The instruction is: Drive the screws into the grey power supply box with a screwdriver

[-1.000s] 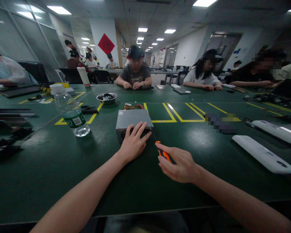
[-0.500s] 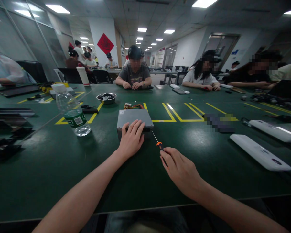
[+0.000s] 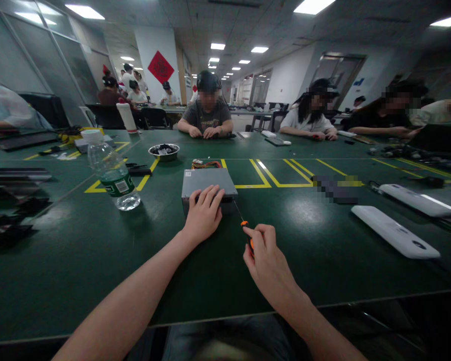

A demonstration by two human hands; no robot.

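A grey metal power supply box lies on the green table in front of me, with coloured wires at its far end. My left hand rests flat over the box's near edge, fingers spread. My right hand is closed round the orange and black handle of a screwdriver. The thin shaft points at the box's near right corner.
A water bottle stands left of the box and a metal bowl with small parts sits behind it. Two white casings lie at the right. Other people sit along the far side. Dark trays crowd the left edge.
My right hand has turned and drawn back toward me, now covering most of the screwdriver handle. My left hand has slid a little left on the box.
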